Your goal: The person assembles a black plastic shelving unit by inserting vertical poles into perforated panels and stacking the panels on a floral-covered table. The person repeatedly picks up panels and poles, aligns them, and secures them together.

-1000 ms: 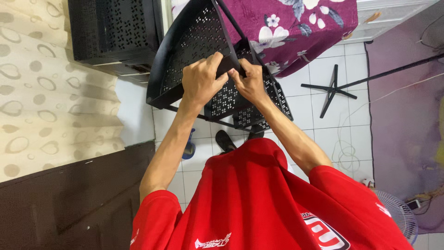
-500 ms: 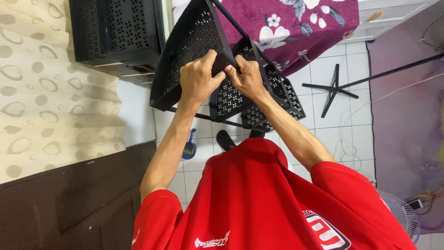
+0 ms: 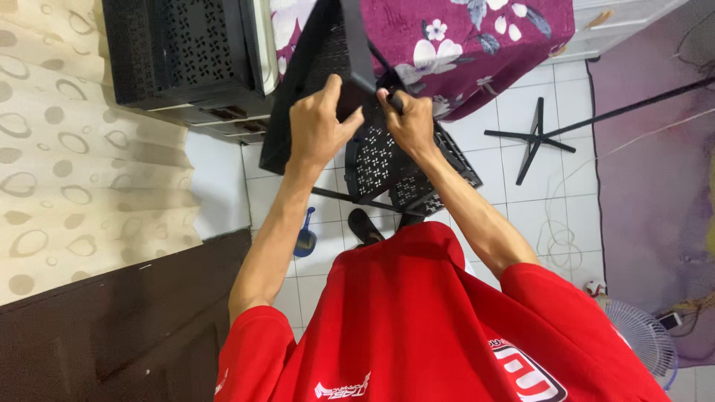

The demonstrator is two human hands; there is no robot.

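While the left hand (image 3: 316, 123) and the right hand (image 3: 406, 119) both close on the black perforated plastic panel (image 3: 372, 160), held above the tiled floor (image 3: 521, 201) before the floral cloth (image 3: 477, 37), it looks light, stiff, best gripped at its solid edge.
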